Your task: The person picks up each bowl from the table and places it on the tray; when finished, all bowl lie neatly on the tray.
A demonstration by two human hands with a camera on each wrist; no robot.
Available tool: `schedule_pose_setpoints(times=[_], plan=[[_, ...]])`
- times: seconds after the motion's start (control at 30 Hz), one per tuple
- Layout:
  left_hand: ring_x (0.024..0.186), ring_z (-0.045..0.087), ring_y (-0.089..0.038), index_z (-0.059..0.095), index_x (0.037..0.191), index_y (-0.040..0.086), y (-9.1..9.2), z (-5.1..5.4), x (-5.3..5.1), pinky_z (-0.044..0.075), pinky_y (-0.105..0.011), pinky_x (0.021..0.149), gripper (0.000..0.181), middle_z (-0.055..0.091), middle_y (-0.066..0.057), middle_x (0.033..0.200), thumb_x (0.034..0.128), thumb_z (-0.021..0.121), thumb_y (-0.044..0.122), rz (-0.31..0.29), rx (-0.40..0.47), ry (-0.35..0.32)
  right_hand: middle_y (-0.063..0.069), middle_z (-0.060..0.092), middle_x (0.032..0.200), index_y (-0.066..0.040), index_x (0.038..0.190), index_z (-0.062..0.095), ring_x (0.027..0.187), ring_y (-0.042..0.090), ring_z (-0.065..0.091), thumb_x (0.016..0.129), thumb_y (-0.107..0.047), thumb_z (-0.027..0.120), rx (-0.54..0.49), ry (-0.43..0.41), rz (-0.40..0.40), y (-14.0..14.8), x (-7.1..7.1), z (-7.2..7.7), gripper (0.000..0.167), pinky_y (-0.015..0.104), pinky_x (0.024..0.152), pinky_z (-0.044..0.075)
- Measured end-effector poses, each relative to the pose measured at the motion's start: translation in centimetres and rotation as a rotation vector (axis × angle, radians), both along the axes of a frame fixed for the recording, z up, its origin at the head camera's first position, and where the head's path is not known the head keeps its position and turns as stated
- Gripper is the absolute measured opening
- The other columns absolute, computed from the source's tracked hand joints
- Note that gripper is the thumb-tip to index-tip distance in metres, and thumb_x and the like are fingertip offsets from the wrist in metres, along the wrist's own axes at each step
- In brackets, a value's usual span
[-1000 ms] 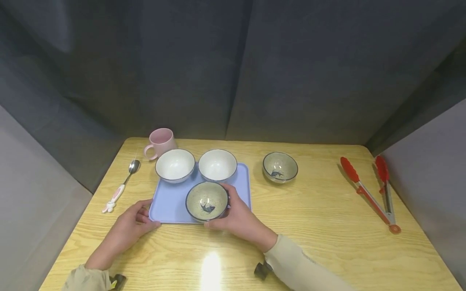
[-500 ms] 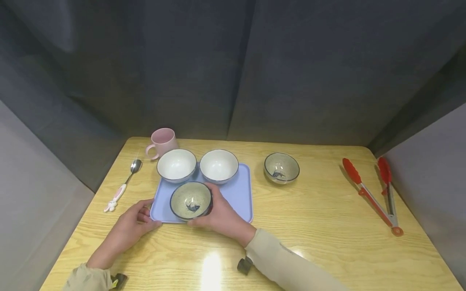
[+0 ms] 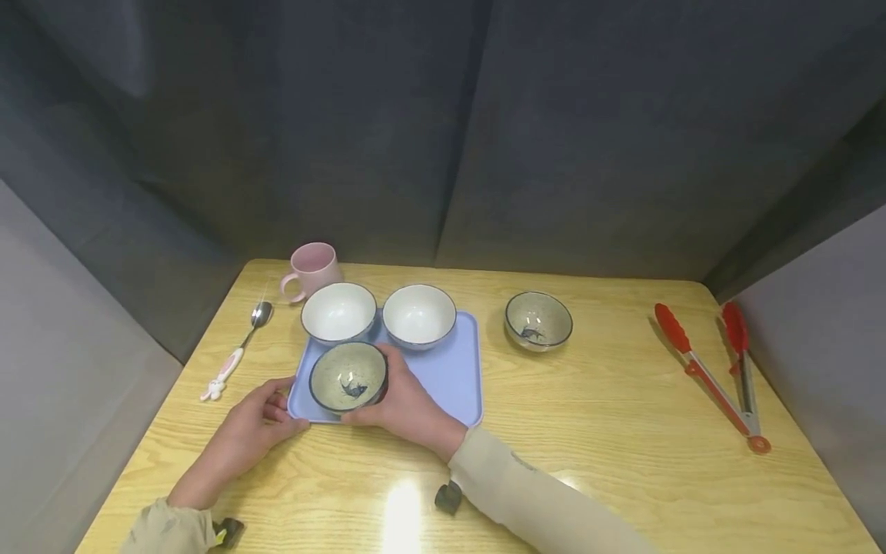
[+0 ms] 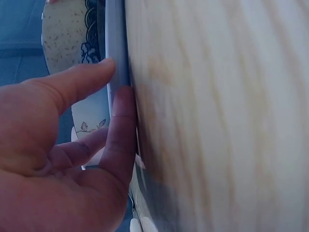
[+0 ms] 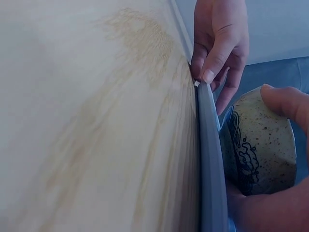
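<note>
My right hand (image 3: pixel 411 408) grips a speckled beige bowl (image 3: pixel 346 378) with a dark fish inside, thumb in front and fingers round its right side. The bowl is over the front left part of the blue tray (image 3: pixel 450 377); whether its foot touches the tray is hard to tell. At the tray's front left corner my left hand (image 3: pixel 245 427) pinches the rim between thumb and fingers, as the right wrist view also shows. Two white bowls with dark rims, a left one (image 3: pixel 338 312) and a right one (image 3: pixel 419 315), stand side by side along the tray's back.
A matching speckled bowl (image 3: pixel 538 319) stands right of the tray on the wooden table (image 3: pixel 588 431). Behind the left white bowl is a pink mug (image 3: pixel 314 265). A rabbit-handled spoon (image 3: pixel 230 360) lies at left; red-tipped tongs (image 3: pixel 716 392) lie spread at far right.
My right hand has carried the speckled bowl leftward across the front of the tray, the shift slowing in the last half second. My left hand has stayed at the tray's corner.
</note>
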State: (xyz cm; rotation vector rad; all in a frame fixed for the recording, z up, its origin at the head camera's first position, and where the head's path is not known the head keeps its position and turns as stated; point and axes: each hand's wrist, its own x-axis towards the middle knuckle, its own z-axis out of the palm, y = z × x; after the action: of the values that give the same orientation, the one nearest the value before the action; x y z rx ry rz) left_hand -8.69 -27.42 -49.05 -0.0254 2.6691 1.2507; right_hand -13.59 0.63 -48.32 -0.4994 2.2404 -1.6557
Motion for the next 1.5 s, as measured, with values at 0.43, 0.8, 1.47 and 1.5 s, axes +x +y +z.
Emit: schedule_pose_setpoints(times=[0.43,0.8,1.47,1.5], plan=[[0.101,0.069,-0.017,0.050,0.163,-0.002,0.0,0.1,0.0,0.058,-0.024,0.076,0.080,0.067,-0.015,0.119,0.0967,0.090,0.020,-0.006,-0.005,0.001,0.016,0.049,0.169,-0.008,0.173,0.026,0.159,0.031,0.049,0.075,-0.022,0.105,0.003,0.002,-0.019,-1.5,0.2,-0.3,0.127,0.052,0.136,0.033],[0.099,0.068,-0.015,0.050,0.162,-0.003,0.0,0.0,0.1,0.057,-0.023,0.076,0.079,0.067,-0.015,0.118,0.0972,0.089,0.019,-0.005,-0.009,-0.003,0.017,0.043,0.173,-0.008,0.176,0.022,0.162,0.032,0.045,0.075,-0.023,0.104,0.031,0.003,-0.009,-1.4,0.3,-0.5,0.130,0.053,0.137,0.031],[0.099,0.068,-0.015,0.050,0.162,-0.003,0.0,0.0,-0.1,0.057,-0.023,0.075,0.081,0.067,-0.014,0.117,0.0963,0.090,0.019,-0.003,-0.007,-0.002,0.018,0.037,0.178,-0.007,0.178,0.017,0.166,0.032,0.040,0.078,-0.024,0.103,0.033,0.007,0.006,-0.6,0.6,-0.3,0.133,0.054,0.139,0.028],[0.099,0.068,-0.015,0.050,0.163,-0.003,0.0,0.0,-0.1,0.057,-0.023,0.075,0.081,0.067,-0.014,0.117,0.0964,0.090,0.019,-0.003,-0.009,-0.003,0.018,0.037,0.178,-0.007,0.178,0.017,0.167,0.032,0.039,0.078,-0.025,0.103,0.036,0.007,0.006,-0.6,0.6,-0.3,0.133,0.054,0.139,0.028]])
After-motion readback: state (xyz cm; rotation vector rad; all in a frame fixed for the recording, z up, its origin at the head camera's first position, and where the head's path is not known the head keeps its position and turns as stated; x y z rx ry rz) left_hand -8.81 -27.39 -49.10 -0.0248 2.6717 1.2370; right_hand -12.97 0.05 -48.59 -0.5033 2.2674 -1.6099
